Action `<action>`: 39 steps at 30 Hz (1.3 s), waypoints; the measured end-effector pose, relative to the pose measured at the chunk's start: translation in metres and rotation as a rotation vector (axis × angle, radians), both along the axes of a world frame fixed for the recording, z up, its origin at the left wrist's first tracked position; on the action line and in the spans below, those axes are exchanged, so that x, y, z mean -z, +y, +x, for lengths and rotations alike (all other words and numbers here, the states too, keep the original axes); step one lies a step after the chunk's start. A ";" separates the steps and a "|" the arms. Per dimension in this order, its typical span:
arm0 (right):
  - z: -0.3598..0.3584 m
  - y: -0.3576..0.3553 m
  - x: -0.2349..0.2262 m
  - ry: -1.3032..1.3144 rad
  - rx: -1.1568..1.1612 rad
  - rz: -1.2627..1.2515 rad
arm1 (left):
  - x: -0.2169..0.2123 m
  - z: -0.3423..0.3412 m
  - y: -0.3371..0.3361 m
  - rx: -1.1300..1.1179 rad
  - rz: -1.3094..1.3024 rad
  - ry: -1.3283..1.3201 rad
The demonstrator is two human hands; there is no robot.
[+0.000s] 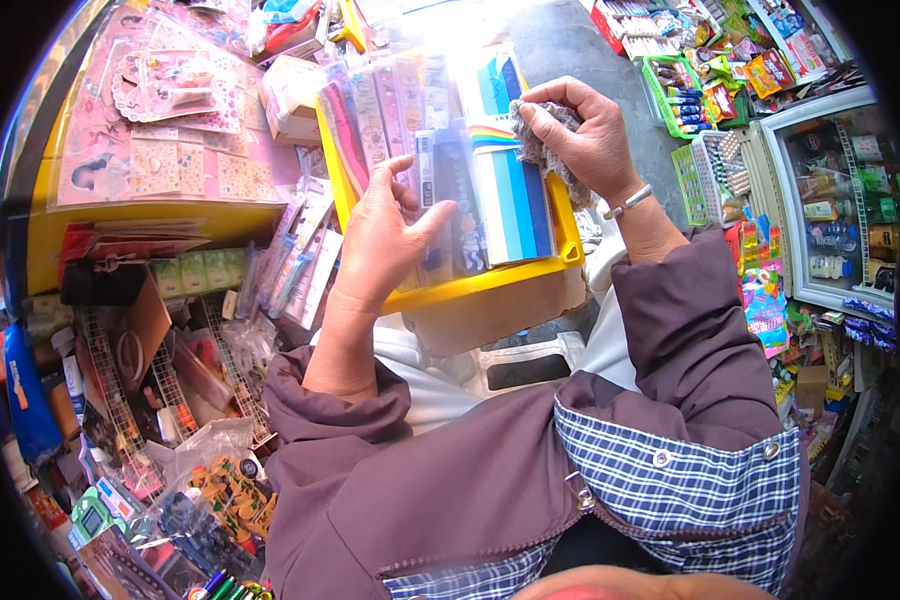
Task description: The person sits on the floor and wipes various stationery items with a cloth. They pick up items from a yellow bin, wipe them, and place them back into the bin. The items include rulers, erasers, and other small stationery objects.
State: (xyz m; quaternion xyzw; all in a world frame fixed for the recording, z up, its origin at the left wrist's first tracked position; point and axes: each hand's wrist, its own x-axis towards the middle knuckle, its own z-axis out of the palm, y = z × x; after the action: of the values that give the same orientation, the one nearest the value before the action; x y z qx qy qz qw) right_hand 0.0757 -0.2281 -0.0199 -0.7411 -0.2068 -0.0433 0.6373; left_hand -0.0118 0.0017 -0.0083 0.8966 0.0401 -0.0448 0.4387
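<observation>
A yellow tray (568, 232) rests in front of my knees, filled with flat items in clear plastic sleeves. Pink and patterned sleeves (378, 108) stand toward its left. On the right lies a blue-and-white striped pack (518, 215) with a small rainbow band. My right hand (592, 135) is closed round a crumpled grey rag (542, 148) at the upper right of that pack. My left hand (385, 235) is over the sleeves at the near left, thumb apart from the bent fingers, with nothing visible in it. Whether its fingertips touch the plastic cannot be made out.
To the left, a display (100, 185) carries pink sticker sheets, with wire racks and bagged toys below. Beyond the tray's left corner stands a pink-white box (292, 98). Along the right are a green basket (675, 95) of small packets and a glass-doored drinks cooler (830, 200).
</observation>
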 end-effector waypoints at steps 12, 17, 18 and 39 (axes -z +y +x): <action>-0.004 0.003 -0.001 -0.042 0.034 -0.019 | 0.000 -0.002 0.002 0.040 -0.068 0.008; -0.004 0.002 0.001 -0.015 0.008 -0.029 | 0.007 0.009 0.004 -0.001 -0.143 -0.082; -0.003 0.002 0.000 0.007 -0.012 -0.037 | 0.008 0.012 0.003 0.002 -0.154 -0.093; -0.012 0.008 -0.018 -0.002 -0.034 0.039 | -0.002 0.008 -0.003 0.042 -0.051 0.033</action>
State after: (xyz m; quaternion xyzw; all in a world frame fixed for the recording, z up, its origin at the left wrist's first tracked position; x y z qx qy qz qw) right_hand 0.0637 -0.2201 -0.0021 -0.7249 -0.2189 -0.0374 0.6521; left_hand -0.0041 -0.0011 -0.0063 0.8850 0.0272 -0.0696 0.4596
